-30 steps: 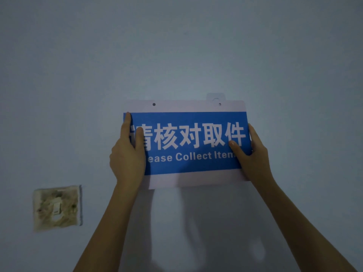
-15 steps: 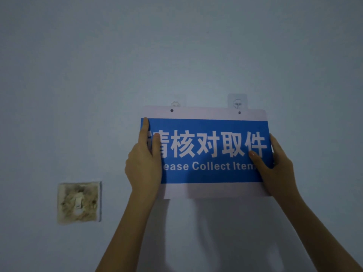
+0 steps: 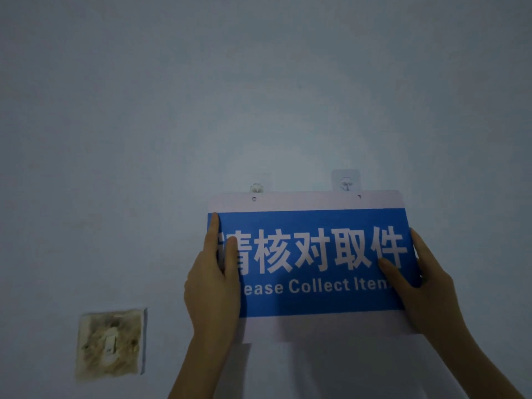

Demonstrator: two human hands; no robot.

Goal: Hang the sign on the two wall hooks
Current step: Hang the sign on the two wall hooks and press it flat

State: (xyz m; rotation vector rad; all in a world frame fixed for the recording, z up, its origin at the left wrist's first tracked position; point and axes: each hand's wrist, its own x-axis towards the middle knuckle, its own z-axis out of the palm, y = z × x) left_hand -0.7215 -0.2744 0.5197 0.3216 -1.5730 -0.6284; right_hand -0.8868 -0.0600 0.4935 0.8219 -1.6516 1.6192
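A blue and white sign (image 3: pixel 311 300) with white lettering is held flat against the wall. My left hand (image 3: pixel 211 286) grips its left edge and my right hand (image 3: pixel 423 286) grips its right edge. Two small holes sit in the sign's white top strip. Two clear adhesive hooks are stuck on the wall just above the sign's top edge: the left hook (image 3: pixel 256 188) right above the left hole, the right hook (image 3: pixel 346 182) slightly left of the right hole. The holes are below the hooks, not on them.
A stained, discoloured wall switch (image 3: pixel 110 344) sits on the wall at lower left. The rest of the view is bare pale wall.
The sign sits lower against the hooks than a second ago, so both hooks now show above its top edge. My grip on both edges is unchanged.
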